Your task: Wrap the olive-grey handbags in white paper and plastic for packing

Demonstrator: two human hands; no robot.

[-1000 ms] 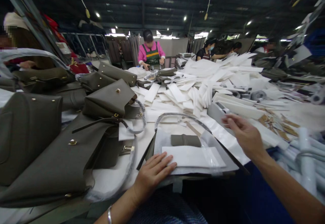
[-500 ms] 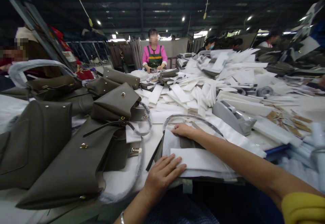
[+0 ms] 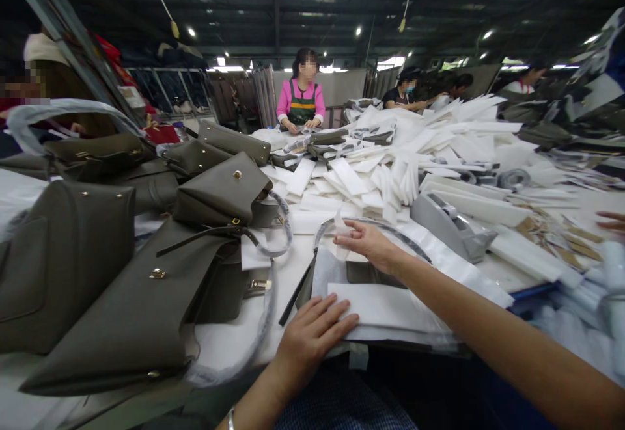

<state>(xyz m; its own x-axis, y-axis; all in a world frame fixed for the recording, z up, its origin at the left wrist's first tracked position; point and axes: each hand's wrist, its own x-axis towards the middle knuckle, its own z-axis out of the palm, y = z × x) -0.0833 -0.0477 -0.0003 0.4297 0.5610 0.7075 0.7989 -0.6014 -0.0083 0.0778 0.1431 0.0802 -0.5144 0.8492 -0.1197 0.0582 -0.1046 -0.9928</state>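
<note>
An olive handbag lies in front of me, partly under white sheets. Its wrapped handle arches up behind it. My left hand rests flat, fingers stretched, on the edge of a folded white foam strip on the bag. Over the bag's left part, my right hand pinches a thin white sheet of tissue paper; a raised tip shows above the fingers. To the left, another olive handbag lies with its flap raised and a gold clasp showing.
More olive handbags crowd the left. White packing strips are heaped across the middle and back. A grey tape dispenser stands right of my right hand. A co-worker in pink sleeves works opposite; another person's hand shows at the right edge.
My right hand has lifted from the bag, its fingers unfolding from a fist to a pinch with the tissue paper raised. The left hand stays put. Another person's hand has appeared at the right.
</note>
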